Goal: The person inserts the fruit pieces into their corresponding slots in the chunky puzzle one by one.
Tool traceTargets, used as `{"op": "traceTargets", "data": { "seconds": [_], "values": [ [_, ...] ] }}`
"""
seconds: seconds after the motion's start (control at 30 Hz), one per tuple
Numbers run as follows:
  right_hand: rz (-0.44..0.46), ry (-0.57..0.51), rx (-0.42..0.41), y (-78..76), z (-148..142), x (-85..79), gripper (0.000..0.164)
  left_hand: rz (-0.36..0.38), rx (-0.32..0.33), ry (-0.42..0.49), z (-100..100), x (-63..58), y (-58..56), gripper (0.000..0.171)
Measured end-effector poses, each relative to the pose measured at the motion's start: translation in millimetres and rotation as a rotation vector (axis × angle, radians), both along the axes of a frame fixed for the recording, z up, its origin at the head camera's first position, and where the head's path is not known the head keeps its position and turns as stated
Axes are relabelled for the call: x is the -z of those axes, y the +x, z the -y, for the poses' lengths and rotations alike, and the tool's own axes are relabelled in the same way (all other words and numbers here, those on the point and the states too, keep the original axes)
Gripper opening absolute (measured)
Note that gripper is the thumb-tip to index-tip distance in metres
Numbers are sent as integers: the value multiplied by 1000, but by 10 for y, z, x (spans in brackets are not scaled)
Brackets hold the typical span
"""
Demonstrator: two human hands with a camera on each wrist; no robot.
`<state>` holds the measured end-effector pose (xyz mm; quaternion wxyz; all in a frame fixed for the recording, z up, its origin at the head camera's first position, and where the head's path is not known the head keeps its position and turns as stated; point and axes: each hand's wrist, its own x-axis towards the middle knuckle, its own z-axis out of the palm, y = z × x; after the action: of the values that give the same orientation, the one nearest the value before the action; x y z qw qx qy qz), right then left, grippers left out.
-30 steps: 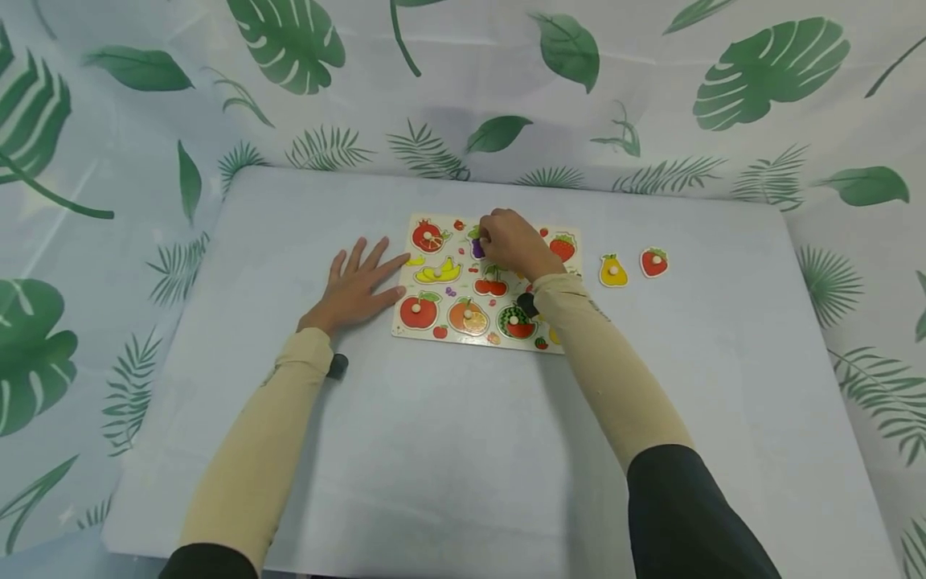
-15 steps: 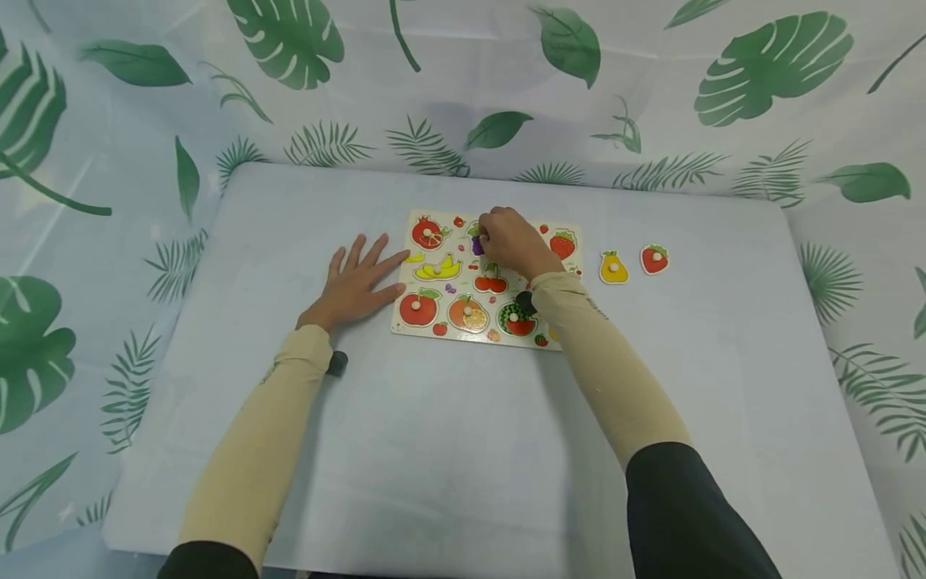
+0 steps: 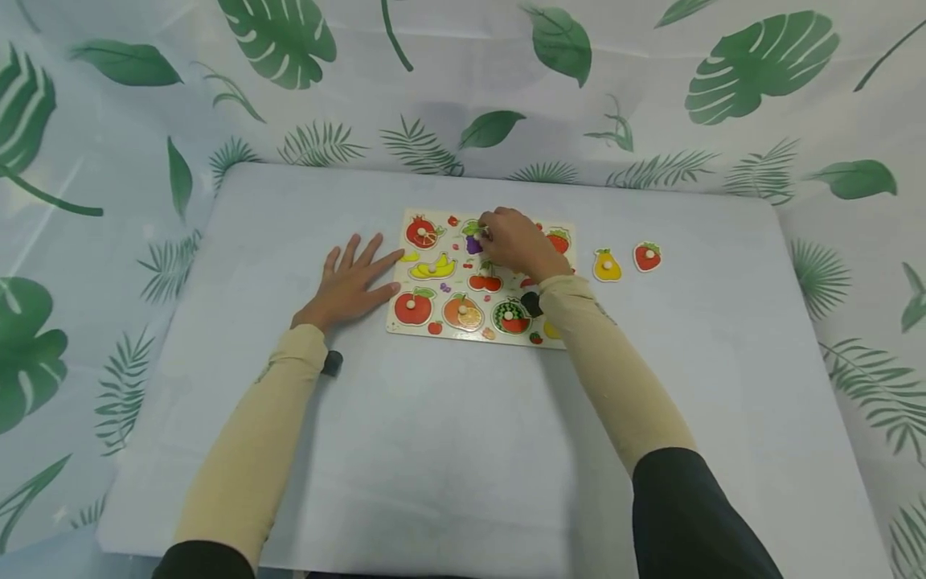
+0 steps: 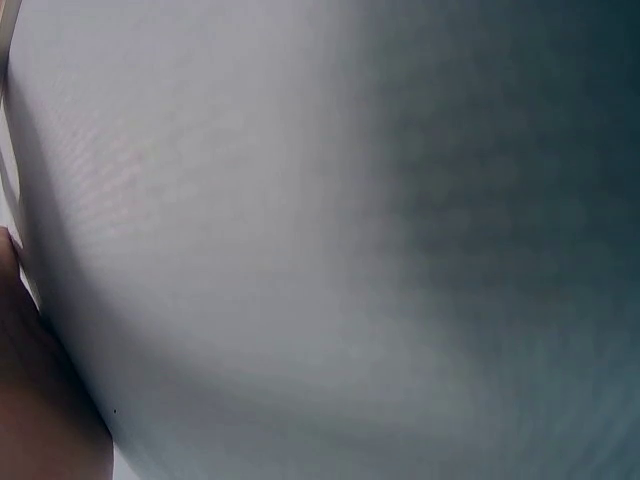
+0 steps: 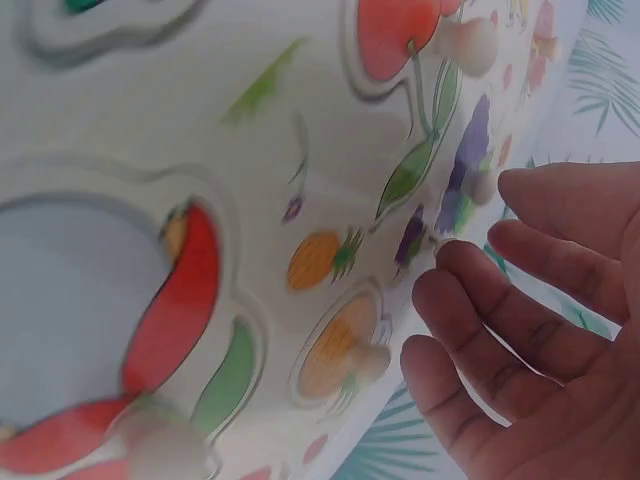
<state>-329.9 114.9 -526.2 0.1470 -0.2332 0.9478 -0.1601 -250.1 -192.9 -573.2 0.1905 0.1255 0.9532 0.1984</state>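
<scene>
A wooden fruit puzzle board (image 3: 463, 338) lies on the table. My left hand (image 3: 349, 288) is flat at its left edge with fingers spread, the fingertips right at the edge; only part of it shows in the left wrist view. Over the upper middle is my right hand (image 3: 522, 244), beside the grape piece (image 3: 473, 236). In the right wrist view its fingers are loosely bent, with the thumb tip close to the knob of the grapes (image 5: 468, 160) and nothing gripped. Bananas (image 3: 432, 266), cherries (image 3: 485, 283), an orange (image 3: 463, 312) and a watermelon (image 3: 511, 316) show on the board.
On the table right of the board lie a loose pear piece (image 3: 607, 265) and a strawberry piece (image 3: 647, 256). A recess with a grey bottom (image 5: 70, 300) shows in the right wrist view, with a pineapple piece (image 5: 340, 345) nearby. A leaf-patterned cloth (image 3: 434, 96) hangs behind.
My right fingers have loosened and drawn slightly right from the grape piece, so more of it shows. My left hand stays at the board's edge. The head view has shifted a little.
</scene>
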Motion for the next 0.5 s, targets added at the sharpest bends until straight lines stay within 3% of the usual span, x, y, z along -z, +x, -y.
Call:
{"op": "traceTargets", "data": {
  "seconds": [0.5],
  "values": [
    [-89, -46, 88, 164, -573, -132, 36, -4, 4, 6, 15, 15, -3, 73]
  ]
}}
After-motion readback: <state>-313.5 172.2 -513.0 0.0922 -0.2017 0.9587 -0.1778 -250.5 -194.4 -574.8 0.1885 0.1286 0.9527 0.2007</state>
